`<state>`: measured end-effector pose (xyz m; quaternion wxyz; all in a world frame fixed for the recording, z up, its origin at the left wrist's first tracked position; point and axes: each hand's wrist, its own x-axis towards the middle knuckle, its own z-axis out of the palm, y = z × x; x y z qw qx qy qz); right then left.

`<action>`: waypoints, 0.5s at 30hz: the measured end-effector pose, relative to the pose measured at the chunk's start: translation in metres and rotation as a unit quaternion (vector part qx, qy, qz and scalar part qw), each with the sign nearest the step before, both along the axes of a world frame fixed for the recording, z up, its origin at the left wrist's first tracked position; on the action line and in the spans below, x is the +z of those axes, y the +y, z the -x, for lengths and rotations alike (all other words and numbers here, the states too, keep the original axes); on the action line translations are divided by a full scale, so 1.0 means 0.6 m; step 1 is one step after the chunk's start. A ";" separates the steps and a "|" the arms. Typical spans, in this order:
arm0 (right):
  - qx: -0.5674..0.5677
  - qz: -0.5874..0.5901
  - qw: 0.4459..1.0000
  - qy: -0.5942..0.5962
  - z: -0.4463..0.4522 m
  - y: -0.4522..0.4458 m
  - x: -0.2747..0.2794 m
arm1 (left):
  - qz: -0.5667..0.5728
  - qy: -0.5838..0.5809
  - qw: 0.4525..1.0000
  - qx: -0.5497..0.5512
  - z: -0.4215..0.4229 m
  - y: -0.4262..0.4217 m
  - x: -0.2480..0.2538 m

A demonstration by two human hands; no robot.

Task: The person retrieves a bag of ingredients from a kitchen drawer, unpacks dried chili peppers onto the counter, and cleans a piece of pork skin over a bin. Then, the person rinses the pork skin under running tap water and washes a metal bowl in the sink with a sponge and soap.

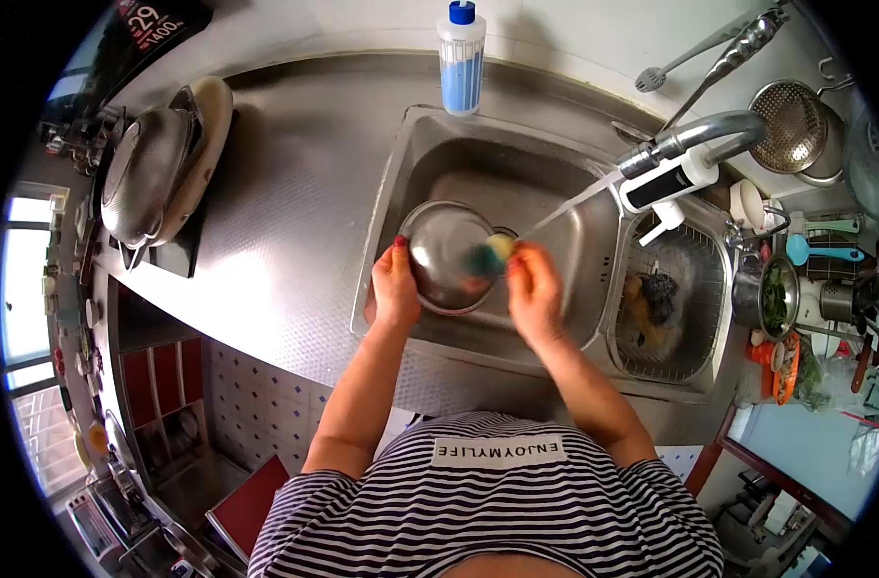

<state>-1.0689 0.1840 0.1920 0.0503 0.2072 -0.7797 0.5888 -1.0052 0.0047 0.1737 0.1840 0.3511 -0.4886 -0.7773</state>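
Observation:
Over the left basin of the steel sink [384,217], my left hand [394,287] grips the left rim of a round, shiny metal bowl [443,249]. Pinched in the fingers of my right hand [536,292] is a green and yellow sponge [495,252], against the bowl's right side and blurred by motion. Water runs from the faucet [695,140] in a slanting stream [579,204] down into the basin, just past my right hand. Part of the basin floor is hidden behind the bowl.
A blue-and-white bottle [461,63] stands behind the sink. The smaller right basin holds a wire basket [685,361] with dark and brownish items. A lidded metal pan [150,173] sits on the left counter. Strainers [788,125] hang at right, near a pot with greens [775,297].

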 end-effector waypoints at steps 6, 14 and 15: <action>0.048 -0.126 0.987 0.092 0.032 -0.092 -0.021 | 0.074 -0.016 0.991 -0.114 0.007 0.072 -0.001; 0.096 -0.120 0.962 0.226 -0.035 -0.085 0.031 | -0.142 0.020 0.987 -0.067 0.011 0.049 0.025; 0.111 -0.091 0.977 0.158 -0.012 -0.091 0.009 | -0.083 0.015 0.993 -0.088 0.012 0.051 0.018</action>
